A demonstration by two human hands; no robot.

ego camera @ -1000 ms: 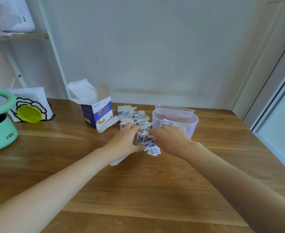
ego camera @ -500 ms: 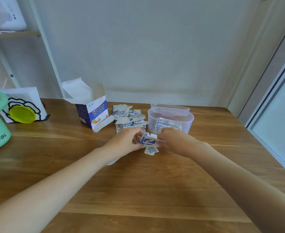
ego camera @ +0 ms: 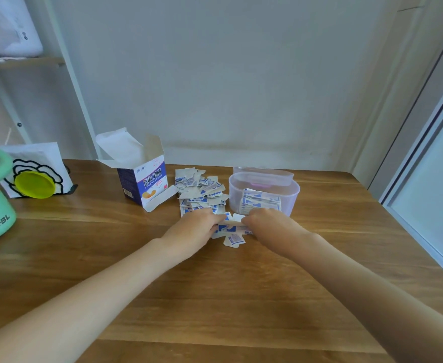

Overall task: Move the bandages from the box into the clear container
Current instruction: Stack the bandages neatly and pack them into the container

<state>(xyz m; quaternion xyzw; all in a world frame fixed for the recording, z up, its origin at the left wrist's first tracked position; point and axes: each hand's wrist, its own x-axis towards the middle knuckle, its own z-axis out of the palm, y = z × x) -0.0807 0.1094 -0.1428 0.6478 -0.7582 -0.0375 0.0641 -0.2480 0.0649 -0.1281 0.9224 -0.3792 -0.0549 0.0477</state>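
Compared with a second earlier, the left hand (ego camera: 196, 230) and right hand (ego camera: 270, 226) had stayed at the same spot on the table (ego camera: 215, 297), just in front of the clear container (ego camera: 263, 192). Between them the small stack of bandages (ego camera: 231, 230) looked more squared, with one wrapper still sticking out toward the viewer. The view itself had shifted slightly, so small differences in position are uncertain. This suggests that the batch was being aligned for a lift and was not yet on its way to the container.

Grip state: the left hand's grip was closed on the left end of the small stack, fingers curled round it. The right hand's grip was closed on the right end in the same manner. The stack lay at or just above the table surface; which of the two cannot be told.

Containers:
- The box (ego camera: 143, 179) stood upright with its top flaps open, left of the loose pile of bandages (ego camera: 200, 191). Its interior was not visible.
- The clear container was open and held a bundle of bandages standing on edge against its near wall. Its lid (ego camera: 263, 172) lay directly behind it.

Most bandages remained in the loose pile between box and container.
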